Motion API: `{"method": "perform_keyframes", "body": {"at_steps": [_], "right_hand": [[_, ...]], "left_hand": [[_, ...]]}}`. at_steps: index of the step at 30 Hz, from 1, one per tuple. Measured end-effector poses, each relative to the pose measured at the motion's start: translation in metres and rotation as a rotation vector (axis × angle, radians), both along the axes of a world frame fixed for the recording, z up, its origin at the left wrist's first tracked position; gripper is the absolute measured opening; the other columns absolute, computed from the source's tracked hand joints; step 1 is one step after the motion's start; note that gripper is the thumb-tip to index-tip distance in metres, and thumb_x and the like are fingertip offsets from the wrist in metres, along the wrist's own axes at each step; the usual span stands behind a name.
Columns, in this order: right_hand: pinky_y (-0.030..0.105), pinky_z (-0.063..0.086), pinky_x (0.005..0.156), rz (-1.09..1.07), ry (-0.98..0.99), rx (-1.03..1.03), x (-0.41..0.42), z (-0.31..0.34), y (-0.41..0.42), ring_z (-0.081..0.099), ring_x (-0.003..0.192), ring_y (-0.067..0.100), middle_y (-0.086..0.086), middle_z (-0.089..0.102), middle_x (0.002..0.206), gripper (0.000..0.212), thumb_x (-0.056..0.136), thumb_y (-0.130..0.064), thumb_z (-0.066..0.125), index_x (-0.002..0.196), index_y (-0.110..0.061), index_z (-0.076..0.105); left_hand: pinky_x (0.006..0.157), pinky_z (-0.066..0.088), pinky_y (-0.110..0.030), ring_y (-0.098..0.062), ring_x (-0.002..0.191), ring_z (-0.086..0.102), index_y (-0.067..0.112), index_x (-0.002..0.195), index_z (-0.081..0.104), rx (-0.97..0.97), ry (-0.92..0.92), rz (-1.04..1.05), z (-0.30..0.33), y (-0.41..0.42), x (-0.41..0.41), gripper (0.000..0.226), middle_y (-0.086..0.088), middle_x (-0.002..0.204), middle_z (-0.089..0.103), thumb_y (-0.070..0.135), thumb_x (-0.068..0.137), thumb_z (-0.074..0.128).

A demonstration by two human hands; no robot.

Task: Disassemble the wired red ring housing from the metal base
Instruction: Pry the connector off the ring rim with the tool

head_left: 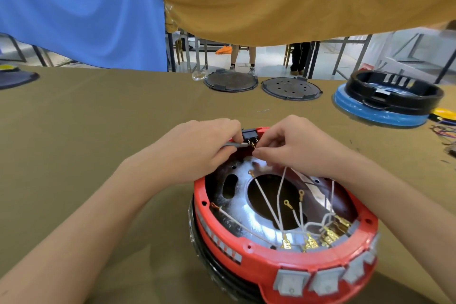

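The red ring housing (256,261) sits upside down on the table in front of me, around a shiny metal base (256,219) with a round hole in its middle. White wires (267,201) with brass terminals run across the base. A black switch block (249,135) sits at the housing's far rim. My left hand (197,148) grips a thin grey tool (233,144) whose tip meets the switch's terminals. My right hand (293,145) pinches a small brass terminal just below the switch block. Several grey buttons (325,281) line the housing's near wall.
Two dark round plates (230,80) (291,88) lie at the table's far edge. A black ring on a blue base (392,99) stands far right, with loose coloured wires (444,132) beside it. Blue and tan cloths hang above. People's legs show beyond the table.
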State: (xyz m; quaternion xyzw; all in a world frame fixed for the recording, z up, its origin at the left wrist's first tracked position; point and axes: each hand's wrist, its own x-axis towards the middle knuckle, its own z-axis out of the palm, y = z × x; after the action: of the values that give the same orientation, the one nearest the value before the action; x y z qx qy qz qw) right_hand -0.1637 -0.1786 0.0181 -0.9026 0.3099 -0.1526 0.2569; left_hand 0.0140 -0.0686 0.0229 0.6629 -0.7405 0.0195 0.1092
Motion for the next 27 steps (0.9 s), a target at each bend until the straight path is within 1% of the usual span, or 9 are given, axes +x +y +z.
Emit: {"method": "perform_keyframes", "body": {"at_steps": [5, 9, 11, 14, 17, 20, 22, 24, 27], "right_hand": [[0.032, 0.059, 0.07, 0.005, 0.015, 0.026, -0.001, -0.001, -0.001, 0.068, 0.058, 0.006, -0.008, 0.071, 0.062, 0.015, 0.09, -0.031, 0.071, 0.078, -0.024, 0.077], [0.022, 0.052, 0.063, 0.025, 0.008, 0.052, -0.003, -0.003, -0.003, 0.066, 0.054, 0.003, -0.007, 0.071, 0.061, 0.016, 0.091, -0.031, 0.069, 0.079, -0.023, 0.076], [0.021, 0.052, 0.063, 0.04, 0.0, 0.059, -0.005, -0.004, -0.003, 0.064, 0.054, 0.002, -0.007, 0.071, 0.061, 0.016, 0.092, -0.031, 0.068, 0.081, -0.023, 0.076], [0.024, 0.055, 0.065, 0.055, 0.002, 0.046, -0.007, -0.005, -0.003, 0.065, 0.055, 0.003, -0.007, 0.071, 0.061, 0.016, 0.092, -0.034, 0.068, 0.082, -0.024, 0.076], [0.029, 0.055, 0.064, 0.016, -0.044, -0.006, -0.007, -0.005, -0.005, 0.067, 0.061, 0.009, -0.006, 0.072, 0.066, 0.016, 0.088, -0.04, 0.071, 0.081, -0.027, 0.076], [0.013, 0.046, 0.057, -0.029, -0.206, -0.128, -0.006, 0.0, -0.007, 0.06, 0.064, 0.0, -0.009, 0.068, 0.071, 0.013, 0.082, -0.035, 0.077, 0.09, -0.025, 0.074], [0.009, 0.042, 0.06, 0.02, -0.21, -0.221, -0.002, 0.007, -0.008, 0.057, 0.067, -0.001, -0.013, 0.065, 0.079, 0.021, 0.08, -0.033, 0.08, 0.096, -0.025, 0.071], [0.012, 0.041, 0.061, 0.09, -0.157, -0.289, 0.006, 0.015, -0.008, 0.056, 0.07, 0.002, -0.015, 0.064, 0.083, 0.02, 0.08, -0.034, 0.08, 0.096, -0.026, 0.071], [0.022, 0.044, 0.063, 0.205, -0.126, -0.379, 0.016, 0.018, -0.009, 0.057, 0.069, 0.006, -0.011, 0.064, 0.076, 0.01, 0.084, -0.023, 0.077, 0.09, -0.018, 0.07]], "left_hand": [[0.071, 0.04, -0.033, -0.018, 0.082, 0.053, 0.024, 0.102, 0.042, 0.061, -0.085, 0.047, 0.005, -0.003, -0.004, 0.016, 0.012, 0.091, 0.045, 0.039, 0.102, 0.037], [0.068, 0.042, -0.033, -0.021, 0.079, 0.053, 0.021, 0.094, 0.032, -0.023, -0.255, 0.09, 0.0, -0.005, -0.02, 0.021, 0.003, 0.096, 0.042, 0.038, 0.105, 0.028], [0.065, 0.04, -0.032, -0.02, 0.076, 0.051, 0.021, 0.092, 0.03, -0.07, -0.257, 0.094, -0.004, -0.003, -0.023, 0.021, 0.005, 0.091, 0.04, 0.038, 0.105, 0.028], [0.068, 0.041, -0.033, -0.019, 0.075, 0.05, 0.023, 0.089, 0.037, -0.088, -0.114, 0.079, -0.002, 0.003, -0.018, 0.022, 0.007, 0.085, 0.042, 0.04, 0.101, 0.032], [0.071, 0.039, -0.031, -0.012, 0.076, 0.049, 0.025, 0.087, 0.052, -0.193, 0.005, 0.043, 0.004, 0.003, -0.008, 0.024, 0.011, 0.082, 0.047, 0.045, 0.092, 0.039], [0.063, 0.035, -0.017, -0.003, 0.068, 0.051, 0.023, 0.084, 0.07, -0.24, 0.166, 0.055, 0.009, -0.007, -0.002, 0.018, 0.014, 0.074, 0.053, 0.039, 0.088, 0.062], [0.055, 0.037, -0.01, -0.001, 0.058, 0.054, 0.028, 0.076, 0.075, -0.238, 0.328, 0.079, 0.011, -0.014, 0.0, 0.014, 0.01, 0.062, 0.062, 0.039, 0.083, 0.072], [0.048, 0.036, -0.011, -0.001, 0.048, 0.049, 0.03, 0.067, 0.075, -0.226, 0.481, 0.1, 0.009, -0.019, 0.002, 0.017, 0.007, 0.055, 0.065, 0.042, 0.079, 0.075], [0.045, 0.034, -0.011, 0.002, 0.044, 0.049, 0.028, 0.064, 0.076, -0.269, 0.692, 0.123, 0.001, -0.023, 0.002, 0.024, 0.008, 0.053, 0.065, 0.049, 0.075, 0.078]]}}
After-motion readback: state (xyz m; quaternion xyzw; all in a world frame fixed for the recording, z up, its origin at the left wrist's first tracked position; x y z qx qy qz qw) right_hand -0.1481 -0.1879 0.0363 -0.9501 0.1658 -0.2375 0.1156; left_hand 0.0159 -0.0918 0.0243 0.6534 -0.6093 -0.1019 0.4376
